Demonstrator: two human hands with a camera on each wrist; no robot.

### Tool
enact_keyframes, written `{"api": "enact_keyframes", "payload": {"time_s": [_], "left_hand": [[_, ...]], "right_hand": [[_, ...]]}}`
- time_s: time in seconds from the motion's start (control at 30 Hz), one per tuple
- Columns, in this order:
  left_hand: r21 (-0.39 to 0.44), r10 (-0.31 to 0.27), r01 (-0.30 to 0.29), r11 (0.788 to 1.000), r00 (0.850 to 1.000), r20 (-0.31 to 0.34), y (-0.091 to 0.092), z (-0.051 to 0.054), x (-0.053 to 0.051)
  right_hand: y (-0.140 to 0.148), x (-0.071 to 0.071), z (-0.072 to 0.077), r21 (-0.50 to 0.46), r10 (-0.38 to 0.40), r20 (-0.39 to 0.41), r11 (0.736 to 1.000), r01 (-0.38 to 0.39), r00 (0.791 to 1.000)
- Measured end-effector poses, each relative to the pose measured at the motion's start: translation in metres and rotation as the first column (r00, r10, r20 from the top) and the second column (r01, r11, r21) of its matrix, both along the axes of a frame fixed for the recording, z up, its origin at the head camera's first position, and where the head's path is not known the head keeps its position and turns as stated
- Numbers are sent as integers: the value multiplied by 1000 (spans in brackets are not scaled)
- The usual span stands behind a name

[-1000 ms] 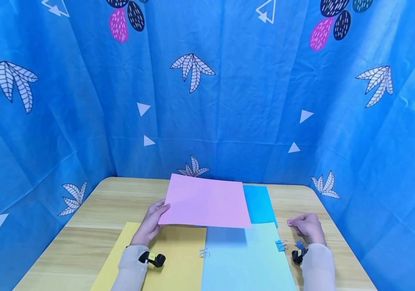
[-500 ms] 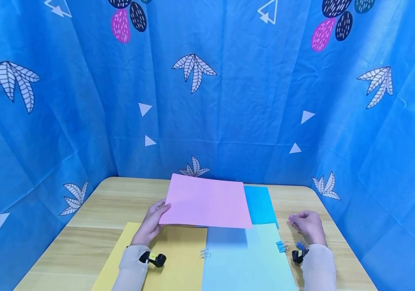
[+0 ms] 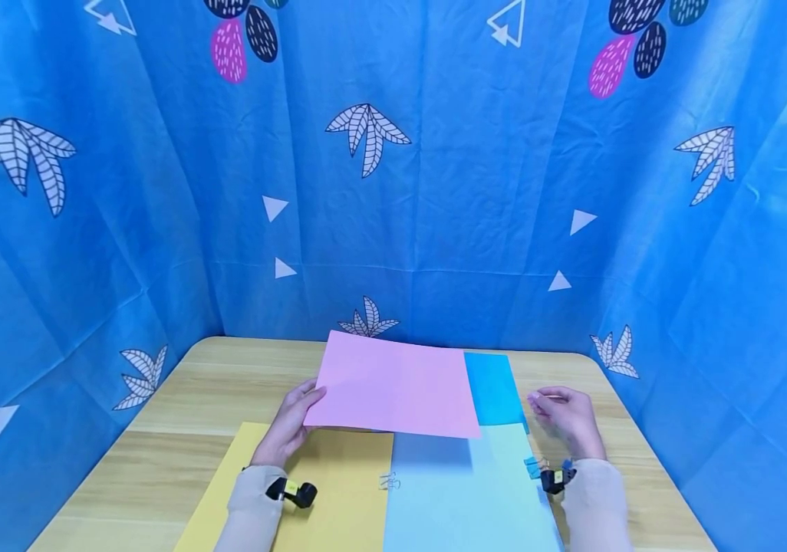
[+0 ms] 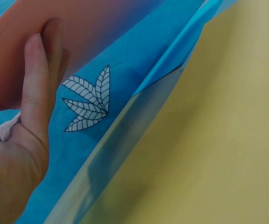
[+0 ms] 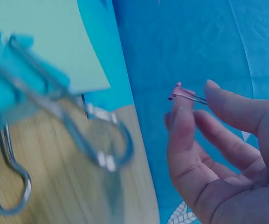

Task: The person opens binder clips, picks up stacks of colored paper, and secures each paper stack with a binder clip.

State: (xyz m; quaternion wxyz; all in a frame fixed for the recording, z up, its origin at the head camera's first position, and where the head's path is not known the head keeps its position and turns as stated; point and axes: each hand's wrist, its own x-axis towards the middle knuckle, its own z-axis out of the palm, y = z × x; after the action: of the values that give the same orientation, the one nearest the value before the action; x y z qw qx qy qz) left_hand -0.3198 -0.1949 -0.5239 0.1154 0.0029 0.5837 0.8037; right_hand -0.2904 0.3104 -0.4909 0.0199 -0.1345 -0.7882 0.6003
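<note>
My left hand (image 3: 291, 420) grips the left edge of a pink sheet of paper (image 3: 393, 387), thumb on top, and holds it tilted above the table. In the left wrist view its straight fingers (image 4: 35, 84) lie against the sheet's underside. To the right of the sheet, my right hand (image 3: 569, 418) is raised over the table. It pinches a small pink binder clip (image 5: 184, 93) by its wire handles, between thumb and fingertips. A turquoise binder clip (image 3: 532, 468) grips the right edge of the light-blue paper (image 3: 465, 491), close to my right wrist.
Yellow paper (image 3: 345, 506) lies left of the light-blue paper, with a pale binder clip (image 3: 390, 481) at its right edge. Bright blue paper (image 3: 493, 387) lies behind. A blue clip (image 3: 568, 464) is partly hidden by the right wrist camera. Blue curtains (image 3: 449, 192) enclose the table (image 3: 117, 468).
My right hand has moved left and a little away from me, toward the sheets, with the pink binder clip. The pink sheet has dipped slightly at its right; my left hand has hardly moved.
</note>
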Motion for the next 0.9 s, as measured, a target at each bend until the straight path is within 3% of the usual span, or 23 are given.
{"api": "enact_keyframes", "payload": {"time_s": [0.3, 0.53, 0.73, 0.9], "left_hand": [[-18, -13, 12, 1000, 1000, -19, 2, 0, 1], [-24, -17, 17, 1000, 1000, -21, 3, -2, 2], [-12, -28, 28, 1000, 1000, -14, 3, -1, 3], [-8, -44, 44, 999, 999, -14, 4, 0, 3]], "right_hand": [[-16, -8, 0, -4, 20, -84, 1000, -21, 996], [-26, -9, 1, -53, 98, -74, 993, -102, 992], [-29, -8, 0, -194, 139, -66, 970, -150, 988], [-32, -8, 1, -297, 122, -71, 945, -138, 990]]}}
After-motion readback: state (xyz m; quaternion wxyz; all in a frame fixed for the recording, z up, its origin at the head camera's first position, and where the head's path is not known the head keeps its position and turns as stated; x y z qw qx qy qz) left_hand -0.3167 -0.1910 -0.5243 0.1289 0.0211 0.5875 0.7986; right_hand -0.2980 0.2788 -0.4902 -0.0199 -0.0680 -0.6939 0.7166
